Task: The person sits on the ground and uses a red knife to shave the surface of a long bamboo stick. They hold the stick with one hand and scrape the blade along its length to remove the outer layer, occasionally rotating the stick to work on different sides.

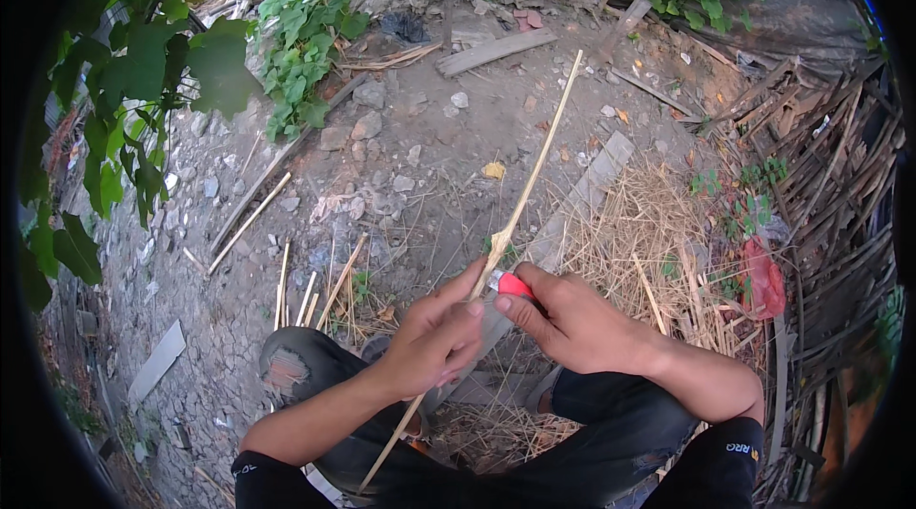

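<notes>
A long, thin, pale bamboo stick slants from my lap up and away to the right. My left hand is closed around it near its middle, with the lower end running down over my leg. In my right hand is a red-handled knife, its short metal part against the stick just beyond my left fingers. My right thumb lies along the handle. A pale frayed bulge, like a knot or curled shaving, shows on the stick just above the knife.
Pale straw-like shavings are heaped to the right, beside a weathered plank. Several cut sticks stand beyond my left knee. A large pile of split wood lies at right, near a red plastic bag. Leaves hang at upper left.
</notes>
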Demonstrator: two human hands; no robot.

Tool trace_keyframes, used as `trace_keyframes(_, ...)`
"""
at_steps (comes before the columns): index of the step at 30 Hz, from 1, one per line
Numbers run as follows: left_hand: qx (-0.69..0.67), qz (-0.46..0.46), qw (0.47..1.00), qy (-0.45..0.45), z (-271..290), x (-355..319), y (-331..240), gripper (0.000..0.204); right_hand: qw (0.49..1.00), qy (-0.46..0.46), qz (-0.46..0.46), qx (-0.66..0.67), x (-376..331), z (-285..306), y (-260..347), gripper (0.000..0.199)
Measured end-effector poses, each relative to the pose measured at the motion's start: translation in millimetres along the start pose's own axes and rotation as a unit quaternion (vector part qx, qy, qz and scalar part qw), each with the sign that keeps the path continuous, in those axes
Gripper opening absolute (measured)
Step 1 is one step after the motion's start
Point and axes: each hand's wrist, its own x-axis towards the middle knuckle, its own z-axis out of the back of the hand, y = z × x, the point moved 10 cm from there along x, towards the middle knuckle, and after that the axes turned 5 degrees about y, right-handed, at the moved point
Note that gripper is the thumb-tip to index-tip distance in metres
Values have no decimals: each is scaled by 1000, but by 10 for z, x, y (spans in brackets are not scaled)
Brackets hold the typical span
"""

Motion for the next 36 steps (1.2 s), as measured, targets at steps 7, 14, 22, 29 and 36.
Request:
trace_keyframes(7,11,26,1000,2,67,-22,309,57,992,-5,-32,-121,-28,-63,-149,41)
trace_keyframes(14,35,34,990,136,-170,-522,378,57,873,-455,-141,-107,-965,2145,-1605,51)
trace_keyframes(22,-54,75,990,109,18,-323,338,62,960,-138,-125,210,-315,540,-646,33)
trace_keyframes(29,-55,91,987,117,-105,-45,334,67,940,-152,-84,293,87,257,-817,30)
trace_keyframes(36,-55,70,990,114,9,139,451,62,955,-139,-49,259,198,324,-871,33)
